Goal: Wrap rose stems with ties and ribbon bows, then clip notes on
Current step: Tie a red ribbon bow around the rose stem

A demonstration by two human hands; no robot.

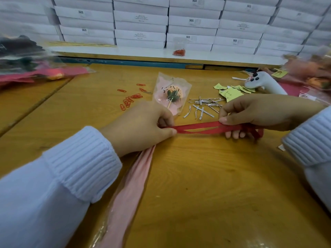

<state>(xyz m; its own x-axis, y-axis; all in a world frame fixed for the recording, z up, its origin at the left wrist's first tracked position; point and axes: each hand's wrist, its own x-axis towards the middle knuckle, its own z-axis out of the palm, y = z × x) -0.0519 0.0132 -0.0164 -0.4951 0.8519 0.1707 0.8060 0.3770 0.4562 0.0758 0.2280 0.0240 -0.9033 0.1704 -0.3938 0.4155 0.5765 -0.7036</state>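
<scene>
Stacked white boxes [141, 17] marked "SGS", both hands' fingers [165, 130] pinching red ribbon [198, 128] — taut

Both hands, left [143, 126] and right [258, 111], pinched a red ribbon [200, 128] stretched between them above the wooden table [206, 176].

head cam | 1 view | faces forward-down — close over wooden table [197, 176]

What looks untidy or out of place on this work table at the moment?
Nothing is damaged. The red paper clips and silver twist ties lie scattered loose on the wooden table, not in a container. A white handheld controller sits among the yellow notes, which seems unrelated to wrapping.
</scene>
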